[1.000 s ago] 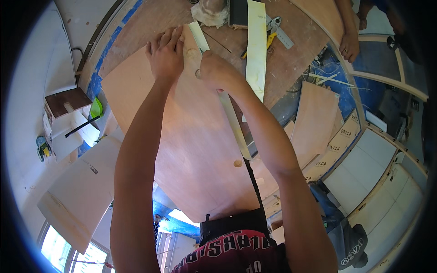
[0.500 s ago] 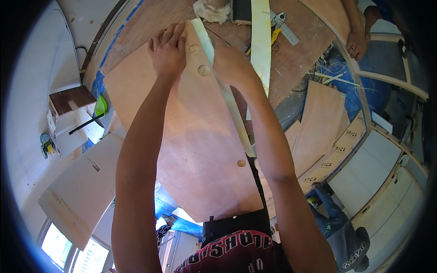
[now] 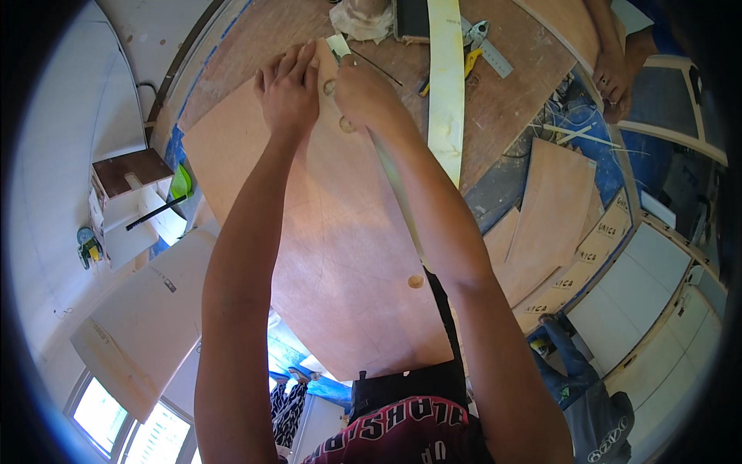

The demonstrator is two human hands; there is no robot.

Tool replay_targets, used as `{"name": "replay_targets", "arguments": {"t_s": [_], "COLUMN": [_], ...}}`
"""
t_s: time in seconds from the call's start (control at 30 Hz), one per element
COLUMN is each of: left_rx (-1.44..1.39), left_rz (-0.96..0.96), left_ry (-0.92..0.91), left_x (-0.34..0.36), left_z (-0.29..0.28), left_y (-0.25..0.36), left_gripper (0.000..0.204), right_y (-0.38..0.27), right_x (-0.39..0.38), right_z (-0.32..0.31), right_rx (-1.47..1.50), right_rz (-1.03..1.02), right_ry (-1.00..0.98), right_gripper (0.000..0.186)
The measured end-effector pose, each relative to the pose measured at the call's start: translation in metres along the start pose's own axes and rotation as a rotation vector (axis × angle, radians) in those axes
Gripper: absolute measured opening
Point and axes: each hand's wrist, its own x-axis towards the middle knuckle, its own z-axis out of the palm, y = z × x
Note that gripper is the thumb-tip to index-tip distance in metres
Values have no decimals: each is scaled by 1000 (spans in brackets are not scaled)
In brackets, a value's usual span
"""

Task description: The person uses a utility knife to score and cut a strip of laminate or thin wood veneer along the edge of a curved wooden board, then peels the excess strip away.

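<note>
A large light-brown plywood panel (image 3: 332, 232) with several round recesses along its right side extends away from my body. My left hand (image 3: 290, 93) lies on its far end, fingers stretched out and slightly apart near the edge. A pale edging strip (image 3: 396, 182) runs along the panel's right edge, and its far end shows past my fingers. At that far corner my right hand (image 3: 363, 93) is closed against the strip. Its fingertips are mostly hidden, so what they hold cannot be made out. A thin dark rod (image 3: 382, 69) lies just beyond that hand.
A long pale-yellow strip (image 3: 445, 93), pliers (image 3: 477, 32), a yellow-handled tool (image 3: 471, 60) and a metal ruler (image 3: 497, 59) lie on the worktable (image 3: 525, 73). Another person's hands (image 3: 613, 81) are at the far right. Plywood offcuts (image 3: 553, 193) lean below; a crouching person (image 3: 595, 410) is lower right.
My right hand has slid away from me along the strip to the panel's far corner, covering more of the strip's end. My left hand stays on the panel.
</note>
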Motion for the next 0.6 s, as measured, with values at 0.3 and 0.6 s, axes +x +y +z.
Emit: {"name": "replay_targets", "arguments": {"t_s": [0.3,0.6], "left_rx": [-5,23], "left_rz": [17,4], "left_ry": [19,-6], "left_x": [-2,1], "left_z": [2,4], "left_y": [1,-3], "left_gripper": [43,44], "right_y": [-16,7], "right_x": [23,20], "right_z": [-28,12], "right_rx": [-315,-238], "right_rz": [-112,-132], "right_ry": [-349,-35], "right_gripper": [16,16]}}
